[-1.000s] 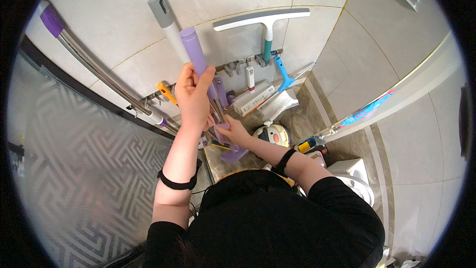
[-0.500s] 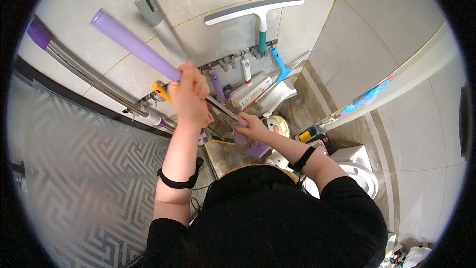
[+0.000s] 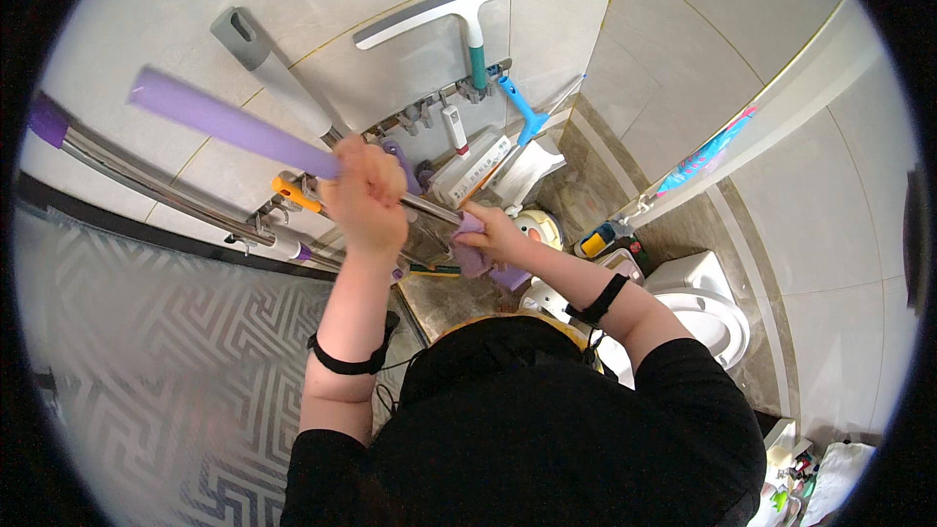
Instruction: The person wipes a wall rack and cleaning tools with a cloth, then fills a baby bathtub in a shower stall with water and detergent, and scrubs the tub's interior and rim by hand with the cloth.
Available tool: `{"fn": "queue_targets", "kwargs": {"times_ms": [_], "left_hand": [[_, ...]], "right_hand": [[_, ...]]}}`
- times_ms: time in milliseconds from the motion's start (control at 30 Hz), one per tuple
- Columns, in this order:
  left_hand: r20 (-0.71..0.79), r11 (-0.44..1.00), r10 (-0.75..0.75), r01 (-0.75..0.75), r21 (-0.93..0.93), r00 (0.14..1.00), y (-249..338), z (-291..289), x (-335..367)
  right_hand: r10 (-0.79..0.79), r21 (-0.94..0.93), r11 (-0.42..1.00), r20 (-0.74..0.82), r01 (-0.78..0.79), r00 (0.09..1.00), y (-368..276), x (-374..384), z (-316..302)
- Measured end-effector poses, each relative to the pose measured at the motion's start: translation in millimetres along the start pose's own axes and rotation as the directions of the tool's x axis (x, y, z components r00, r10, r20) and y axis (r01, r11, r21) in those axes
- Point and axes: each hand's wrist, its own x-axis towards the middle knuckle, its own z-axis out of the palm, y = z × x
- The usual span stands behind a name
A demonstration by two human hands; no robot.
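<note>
Apparently mid-handling, the left hand (image 3: 365,193) grips the lilac tubular handle (image 3: 229,124) of a silver metal pole (image 3: 432,208) slanting before pale tiles (image 3: 176,24), the right hand (image 3: 498,234) its lilac lower section (image 3: 471,225), the next move likely needing coordinated grips.

Print (image 3: 485,167) on the white box (image 3: 457,182) is illegible.

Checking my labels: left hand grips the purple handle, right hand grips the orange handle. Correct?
The right-hand part is wrong: in the head view, the right hand grips the purple piece lower on the metal pole, not the orange handle. The left hand does grip the purple handle.
</note>
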Motion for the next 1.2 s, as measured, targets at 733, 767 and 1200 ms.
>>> {"fn": "queue_targets", "kwargs": {"times_ms": [733, 767, 1200], "left_hand": [[0.251, 0.992, -0.091, 0.067, 0.103, 0.964, -42.7, 7.3, -4.0], [0.261, 0.956, -0.041, -0.038, 0.29, 0.964, -42.5, 15.2, -1.8], [0.48, 0.534, -0.726, -0.037, 0.845, 0.491, -128.0, -46.8, -33.3]], "right_hand": [[0.301, 0.142, 0.948, -0.109, -0.285, 0.947, -2.8, -19.0, -11.4], [0.291, 0.146, 0.952, -0.141, -0.271, 0.946, -17.3, -15.0, -15.0], [0.162, 0.332, 0.943, -0.532, 0.03, 0.831, -45.6, 13.3, -52.4]]}}
